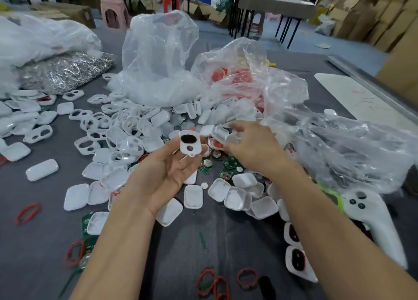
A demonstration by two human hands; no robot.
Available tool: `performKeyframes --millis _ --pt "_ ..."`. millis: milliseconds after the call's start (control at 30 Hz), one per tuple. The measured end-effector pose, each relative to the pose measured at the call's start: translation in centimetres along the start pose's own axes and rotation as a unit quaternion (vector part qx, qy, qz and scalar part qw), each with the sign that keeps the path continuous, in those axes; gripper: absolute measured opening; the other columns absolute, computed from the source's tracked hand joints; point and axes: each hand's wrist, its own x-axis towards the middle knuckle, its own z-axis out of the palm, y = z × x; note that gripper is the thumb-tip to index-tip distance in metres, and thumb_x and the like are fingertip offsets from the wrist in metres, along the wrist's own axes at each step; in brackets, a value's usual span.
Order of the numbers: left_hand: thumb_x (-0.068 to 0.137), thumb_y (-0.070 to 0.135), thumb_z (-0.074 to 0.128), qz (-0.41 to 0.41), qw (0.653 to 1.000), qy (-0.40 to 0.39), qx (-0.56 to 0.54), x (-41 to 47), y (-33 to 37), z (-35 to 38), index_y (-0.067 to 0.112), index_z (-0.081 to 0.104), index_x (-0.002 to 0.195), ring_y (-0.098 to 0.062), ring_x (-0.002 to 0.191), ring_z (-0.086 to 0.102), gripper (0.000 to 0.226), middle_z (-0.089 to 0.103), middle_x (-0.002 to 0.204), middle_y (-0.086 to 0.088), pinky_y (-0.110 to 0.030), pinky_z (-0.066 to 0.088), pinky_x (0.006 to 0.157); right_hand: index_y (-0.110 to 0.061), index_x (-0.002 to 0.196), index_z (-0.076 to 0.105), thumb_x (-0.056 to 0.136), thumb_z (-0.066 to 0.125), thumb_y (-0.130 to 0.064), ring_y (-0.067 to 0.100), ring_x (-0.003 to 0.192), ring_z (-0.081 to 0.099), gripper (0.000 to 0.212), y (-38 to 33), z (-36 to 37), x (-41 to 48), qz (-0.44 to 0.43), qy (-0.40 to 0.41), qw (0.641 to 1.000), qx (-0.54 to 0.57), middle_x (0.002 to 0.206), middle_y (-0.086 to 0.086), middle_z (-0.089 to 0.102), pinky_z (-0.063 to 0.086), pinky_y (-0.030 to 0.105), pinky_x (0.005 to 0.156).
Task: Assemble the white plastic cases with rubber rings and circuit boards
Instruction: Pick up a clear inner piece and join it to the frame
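Note:
My left hand (165, 170) holds a white case front (190, 143) upright between thumb and fingers; the front has two cut-outs, the upper one dark. My right hand (251, 148) reaches forward into the pile, its fingers curled round a white case half (233, 139). Loose white case shells (235, 197) lie all over the grey table (34, 243). Green circuit boards (206, 166) with round cells lie just below the hands. Red rubber rings (247, 278) are scattered along the near edge.
Clear plastic bags (158, 57) stand behind the pile, one holding red parts (235, 77). A silver bag of metal rings (65, 71) lies at the far left. A white hand-held controller (371, 213) rests at the right. Two assembled cases (294, 245) lie beside my right forearm.

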Motion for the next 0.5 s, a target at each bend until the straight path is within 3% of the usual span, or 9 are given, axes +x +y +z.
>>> performKeyframes --millis 33,100,167,267,400,467,500 --pt "0.091 0.018 0.062 0.004 1.000 0.001 -0.005 0.0 0.1 -0.1 0.000 0.075 0.115 -0.028 0.094 0.077 0.032 0.072 0.122 -0.021 -0.030 0.062 0.069 -0.024 0.138 0.062 0.089 0.074 -0.034 0.026 0.124 0.060 0.052 -0.6 0.4 0.4 -0.009 -0.029 0.999 -0.033 0.136 0.003 0.066 0.047 0.035 0.102" --pt "0.090 0.017 0.062 0.009 1.000 0.008 -0.005 0.1 0.2 -0.2 0.001 0.080 0.104 -0.028 0.093 0.077 0.028 0.074 0.117 -0.019 -0.029 0.062 0.068 -0.021 0.130 0.067 0.091 0.075 -0.028 0.028 0.121 0.061 0.041 -1.0 1.0 1.0 -0.022 -0.037 0.997 -0.063 0.132 0.007 0.067 0.048 0.034 0.098" --pt "0.088 0.017 0.064 0.010 1.000 0.014 -0.005 0.2 0.3 -0.4 0.001 0.081 0.100 -0.029 0.094 0.077 0.027 0.074 0.117 -0.021 -0.029 0.062 0.068 -0.025 0.117 0.075 0.092 0.068 -0.014 0.025 0.116 0.064 0.029 -0.5 0.9 1.2 -0.003 -0.017 1.000 -0.019 0.127 0.004 0.070 0.047 0.026 0.092" --pt "0.088 0.018 0.064 0.014 1.000 0.014 -0.008 0.3 0.6 -0.7 0.000 0.081 0.100 -0.029 0.094 0.077 0.027 0.073 0.117 -0.022 -0.029 0.062 0.068 -0.030 0.109 0.079 0.083 0.071 -0.009 0.012 0.110 0.066 0.035 0.5 -0.3 1.0 0.023 0.016 0.998 0.053 0.121 -0.006 0.074 0.045 0.017 0.092" --pt "0.087 0.019 0.064 0.017 1.000 0.022 -0.011 0.4 0.7 -0.8 -0.001 0.080 0.099 -0.028 0.091 0.077 0.028 0.074 0.116 -0.022 -0.029 0.062 0.068 -0.031 0.106 0.080 0.075 0.086 -0.027 0.005 0.090 0.071 0.033 1.3 -0.6 0.5 0.015 0.036 0.997 0.068 0.094 -0.008 0.078 0.056 0.026 0.088" --pt "0.086 0.018 0.066 0.018 0.999 0.028 -0.014 0.3 0.7 -0.7 -0.003 0.076 0.106 -0.029 0.092 0.077 0.031 0.073 0.117 -0.023 -0.029 0.062 0.068 -0.032 0.087 0.082 0.079 0.084 -0.040 -0.001 0.074 0.066 0.012 1.5 -0.3 0.3 0.012 0.008 0.998 0.060 0.078 -0.016 0.075 0.053 0.024 0.072" --pt "0.086 0.018 0.066 0.018 0.999 0.030 -0.016 0.3 0.7 -0.7 -0.003 0.072 0.111 -0.030 0.092 0.077 0.034 0.073 0.118 -0.023 -0.029 0.062 0.068 -0.031 0.078 0.081 0.082 0.080 -0.043 0.001 0.066 0.063 0.013 1.5 -0.2 0.4 0.010 0.003 0.998 0.059 0.070 -0.017 0.072 0.052 0.025 0.066"
